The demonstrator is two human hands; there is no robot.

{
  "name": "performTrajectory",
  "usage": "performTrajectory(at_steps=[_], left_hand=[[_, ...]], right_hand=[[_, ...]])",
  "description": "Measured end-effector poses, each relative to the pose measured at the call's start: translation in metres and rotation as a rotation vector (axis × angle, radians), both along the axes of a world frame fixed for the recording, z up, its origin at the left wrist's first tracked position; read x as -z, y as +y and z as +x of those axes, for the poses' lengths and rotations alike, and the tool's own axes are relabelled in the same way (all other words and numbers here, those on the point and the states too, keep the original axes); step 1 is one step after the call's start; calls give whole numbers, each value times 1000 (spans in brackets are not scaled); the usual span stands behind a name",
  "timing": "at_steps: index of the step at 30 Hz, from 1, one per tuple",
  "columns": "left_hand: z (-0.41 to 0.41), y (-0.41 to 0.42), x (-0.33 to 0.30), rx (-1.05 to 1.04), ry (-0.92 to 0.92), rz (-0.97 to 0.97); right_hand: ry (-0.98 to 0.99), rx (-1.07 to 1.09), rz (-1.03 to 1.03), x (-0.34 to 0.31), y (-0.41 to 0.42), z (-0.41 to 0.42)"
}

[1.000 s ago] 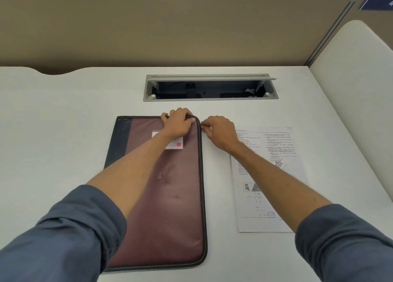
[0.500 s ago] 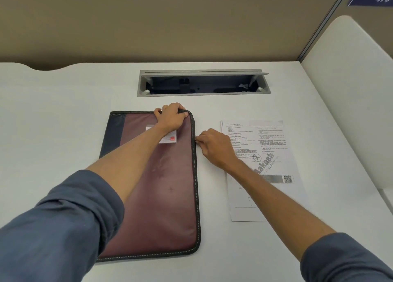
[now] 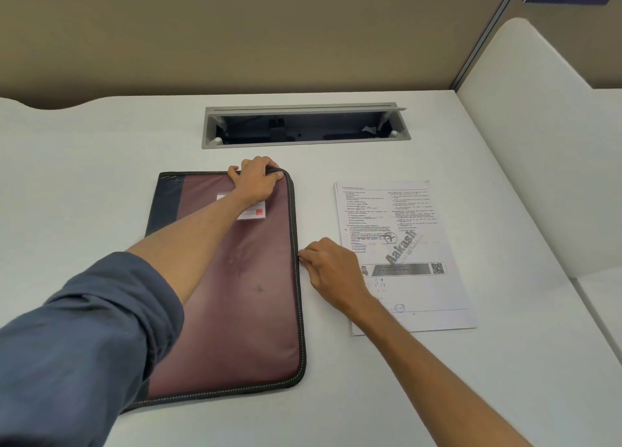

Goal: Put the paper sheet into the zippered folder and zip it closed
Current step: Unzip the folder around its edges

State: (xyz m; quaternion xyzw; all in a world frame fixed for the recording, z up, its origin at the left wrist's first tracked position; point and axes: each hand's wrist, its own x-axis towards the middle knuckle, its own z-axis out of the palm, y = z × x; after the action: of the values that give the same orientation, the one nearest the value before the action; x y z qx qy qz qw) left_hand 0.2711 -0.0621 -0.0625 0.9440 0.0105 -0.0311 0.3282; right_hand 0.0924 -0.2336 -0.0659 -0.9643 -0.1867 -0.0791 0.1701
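Nearest to you, the maroon padded zippered folder (image 3: 235,295) with dark stitched edging lies flat on the white worktop (image 3: 437,396), its long axis running away from you, its near short edge by your left sleeve.

Right hand (image 3: 331,269): its grip is pinched shut at the folder's right long edge, about midway along. The fingertips meet on something at the zip line, which I judge to be the zip pull; the pull itself is too small to make out. The zip track runs from this grip toward you, down the right edge to the near right corner. That is the axis the coming pull must follow if the step is opening the folder.

Left hand (image 3: 255,180): closed over the folder's far edge near its far right corner, fingers curled over the rim, pressing it down to steady it. A white label (image 3: 255,212) with a red mark lies on the cover just behind that wrist.

Printed white paper sheet (image 3: 404,254): not yet in the folder. It lies flat on the worktop just right of the right hand, its long axis parallel to the folder's, and the right wrist crosses its near left corner. The right hand is the nearer one to it.

Nothing stands between sheet and folder.

Farther off: a grey recessed cable tray (image 3: 304,125), lid raised, set in the worktop.
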Motion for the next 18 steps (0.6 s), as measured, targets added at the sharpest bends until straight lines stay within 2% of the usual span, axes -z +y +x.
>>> performTrajectory(at_steps=[5, 8, 12, 15, 18], left_hand=[[-3, -1, -4, -6, -18, 58], [-16, 4, -6, 36, -54, 226], [-34, 5, -4, 105, -216, 421], [-60, 0, 1, 266, -312, 356], [-95, -1, -8, 449, -235, 221]], right_hand=[[-10, 32, 16, 1, 0, -35], [-13, 77, 29, -1, 7, -55], [-11, 159, 22, 0, 14, -55], [-10, 183, 17, 3, 11, -48], [-8, 191, 17, 2, 10, -47]])
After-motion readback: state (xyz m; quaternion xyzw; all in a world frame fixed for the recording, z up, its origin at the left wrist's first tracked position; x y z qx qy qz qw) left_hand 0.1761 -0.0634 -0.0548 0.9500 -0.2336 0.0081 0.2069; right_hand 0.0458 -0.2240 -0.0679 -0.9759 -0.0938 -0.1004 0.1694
